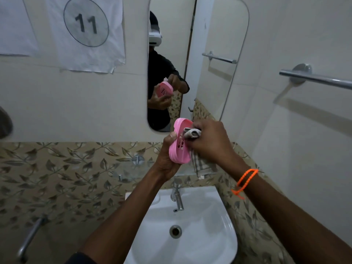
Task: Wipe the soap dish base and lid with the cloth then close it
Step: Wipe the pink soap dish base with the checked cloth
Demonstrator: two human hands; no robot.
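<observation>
Head view: the pink slotted soap dish base (pixel 180 147) is held upright above the sink (pixel 215 221), gripped by the left hand (pixel 167 161). The right hand (pixel 209 141) pinches the bunched cloth (pixel 192 133) inside it. Best to keep the base steady and work the cloth into the slots and rim.

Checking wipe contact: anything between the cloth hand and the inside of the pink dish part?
Nothing visible. The right hand presses the bunched cloth straight into the open hollow of the pink soap dish part, which the left hand holds tilted above the sink.
</observation>
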